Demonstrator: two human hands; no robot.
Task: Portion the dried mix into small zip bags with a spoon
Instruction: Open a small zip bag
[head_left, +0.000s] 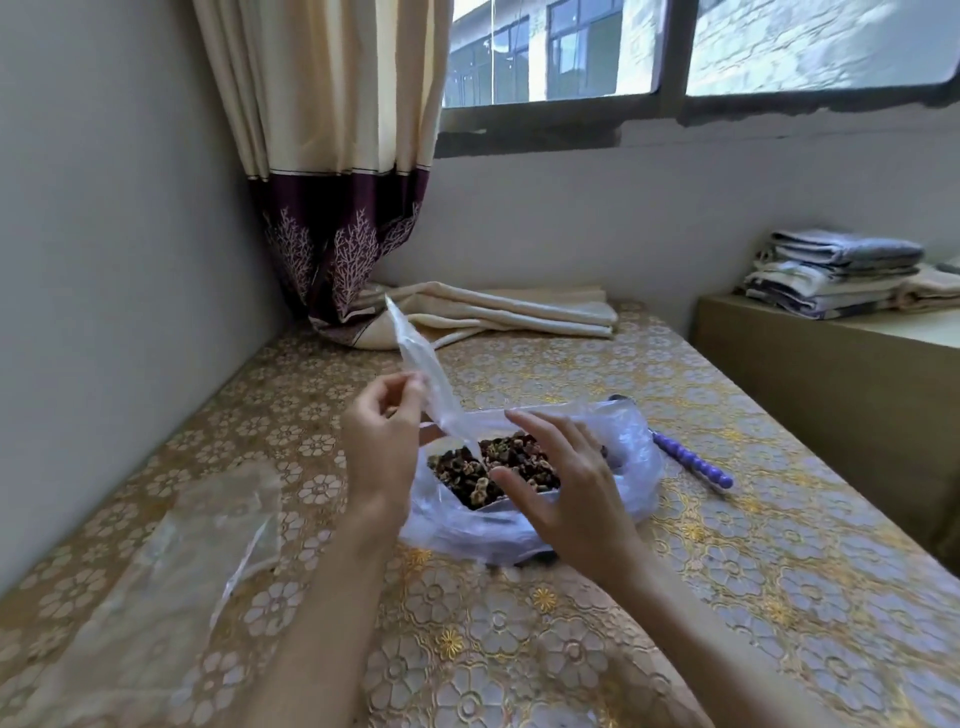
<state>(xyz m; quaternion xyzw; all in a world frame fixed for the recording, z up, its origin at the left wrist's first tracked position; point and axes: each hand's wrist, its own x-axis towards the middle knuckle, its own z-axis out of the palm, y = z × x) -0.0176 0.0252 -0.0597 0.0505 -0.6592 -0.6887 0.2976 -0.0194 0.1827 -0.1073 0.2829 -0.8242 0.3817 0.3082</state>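
A large clear plastic bag lies open on the table, with brown dried mix showing inside. My left hand pinches a small clear zip bag and holds it up edge-on above the mix. My right hand hovers over the big bag with fingers spread and straight, holding nothing. A spoon with a purple beaded handle lies on the table right of the big bag; its bowl is mostly hidden behind the plastic.
A pile of several empty clear zip bags lies at the left on the gold floral tablecloth. A folded cream cloth and a curtain sit at the back. A cabinet with folded towels stands right.
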